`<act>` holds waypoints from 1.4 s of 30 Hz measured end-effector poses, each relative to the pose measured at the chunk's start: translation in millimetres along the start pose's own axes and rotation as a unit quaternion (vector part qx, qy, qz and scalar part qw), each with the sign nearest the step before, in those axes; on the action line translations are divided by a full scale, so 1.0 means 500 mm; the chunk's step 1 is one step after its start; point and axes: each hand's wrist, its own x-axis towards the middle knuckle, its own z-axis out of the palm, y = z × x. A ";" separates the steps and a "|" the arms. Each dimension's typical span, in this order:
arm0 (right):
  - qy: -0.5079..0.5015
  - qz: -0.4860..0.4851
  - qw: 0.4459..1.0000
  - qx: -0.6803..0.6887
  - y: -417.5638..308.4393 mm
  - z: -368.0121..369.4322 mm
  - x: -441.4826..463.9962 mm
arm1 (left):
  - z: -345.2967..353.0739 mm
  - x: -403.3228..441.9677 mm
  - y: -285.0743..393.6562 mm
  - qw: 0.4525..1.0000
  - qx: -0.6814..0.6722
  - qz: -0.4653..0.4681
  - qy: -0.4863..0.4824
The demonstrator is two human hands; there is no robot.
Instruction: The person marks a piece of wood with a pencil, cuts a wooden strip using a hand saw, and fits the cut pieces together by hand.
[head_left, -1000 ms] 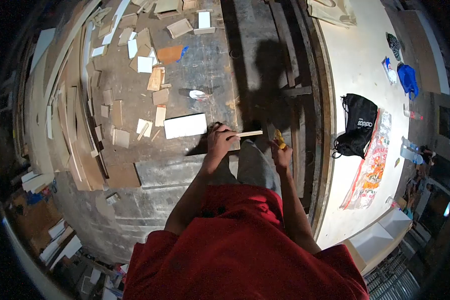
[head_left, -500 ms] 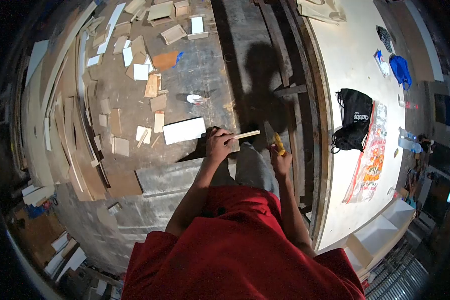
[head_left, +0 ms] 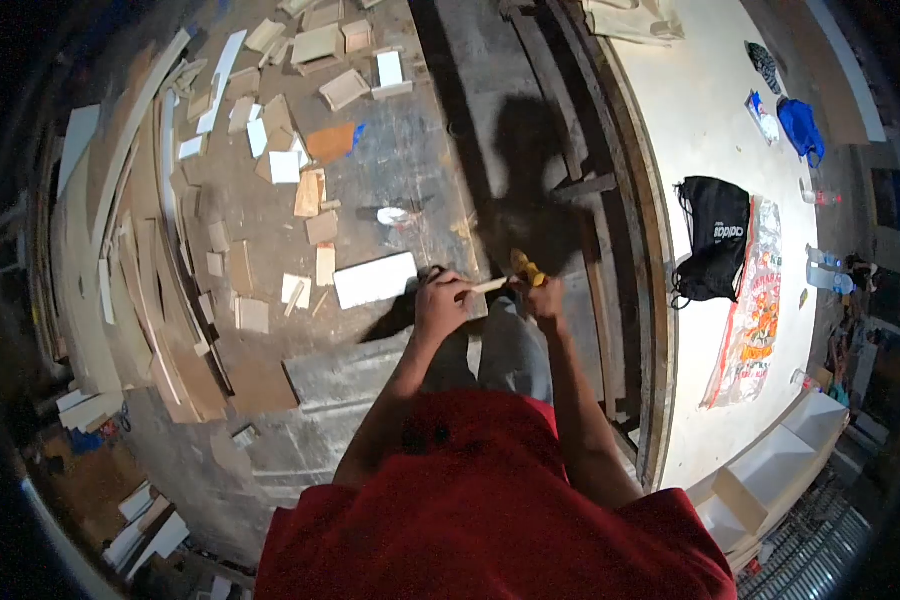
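The handle is yellow, the strip pale.

Left of the left fingers, the worn tabletop supports a white board close by; wood scraps lie farther out. Well right of the right fingers, the pale tabletop supports a black bag, overlapping a printed plastic sack. A blue bag lies farther forward.

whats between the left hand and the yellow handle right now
In the head view, a wooden strip lies there, jutting from the left hand toward the yellow handle in the right hand.
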 end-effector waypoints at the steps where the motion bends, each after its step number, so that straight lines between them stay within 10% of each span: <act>1: 0.000 -0.025 1.000 0.010 0.011 0.004 0.004 | -0.002 0.009 0.005 0.998 0.045 0.045 0.028; 8: 0.015 -0.009 0.999 0.029 0.060 0.013 0.012 | 0.036 0.049 -0.023 0.977 0.167 0.122 0.059; 14: -0.077 0.041 0.994 0.066 -0.027 -0.025 -0.050 | -0.052 -0.052 0.043 0.993 0.015 -0.045 -0.111; 20: -0.037 0.067 0.987 0.143 -0.101 -0.024 -0.143 | -0.192 -0.203 -0.003 0.980 -0.151 -0.121 0.038; 28: 0.077 -0.033 0.996 -0.011 0.314 -0.191 0.010 | -0.578 -0.380 -0.287 0.932 -0.131 -0.274 0.198; 29: 0.103 0.066 0.992 0.015 0.082 -0.124 -0.105 | -0.594 -0.387 -0.329 0.945 -0.089 -0.237 0.208; 42: 0.059 0.076 0.991 0.091 0.075 -0.105 -0.118 | -0.564 -0.319 -0.393 0.943 -0.036 -0.146 0.296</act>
